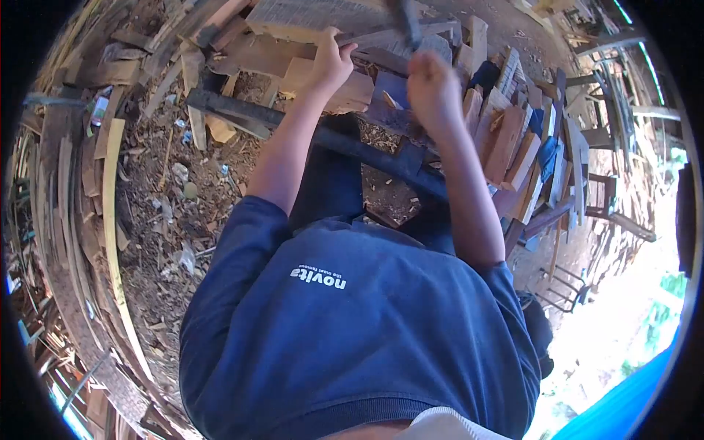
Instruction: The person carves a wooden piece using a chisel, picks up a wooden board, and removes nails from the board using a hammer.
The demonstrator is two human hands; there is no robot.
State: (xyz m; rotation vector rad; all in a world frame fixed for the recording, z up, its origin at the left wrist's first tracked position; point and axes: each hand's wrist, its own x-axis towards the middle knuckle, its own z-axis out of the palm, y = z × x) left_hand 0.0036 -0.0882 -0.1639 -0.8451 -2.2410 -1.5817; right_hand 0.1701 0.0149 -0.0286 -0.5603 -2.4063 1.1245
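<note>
My left hand (334,64) grips the end of a narrow greyish piece of wood (400,34), its thumb and fingers closed at the edge. My right hand (434,86) is a fist around a dark long tool (405,23). Motion blurs that tool and its far end leaves the view, so its kind cannot be told. Between and below my hands lie a light wooden block (359,89) and a wide weathered board (290,20). A dark beam (352,147) crosses in front of my legs.
Cut wood pieces (513,139) are stacked to the right, close by my right forearm. Chips and litter cover the dirt ground (172,213) at left. Long slats (114,220) lie along the left side. A metal fork-like object (565,290) lies at lower right.
</note>
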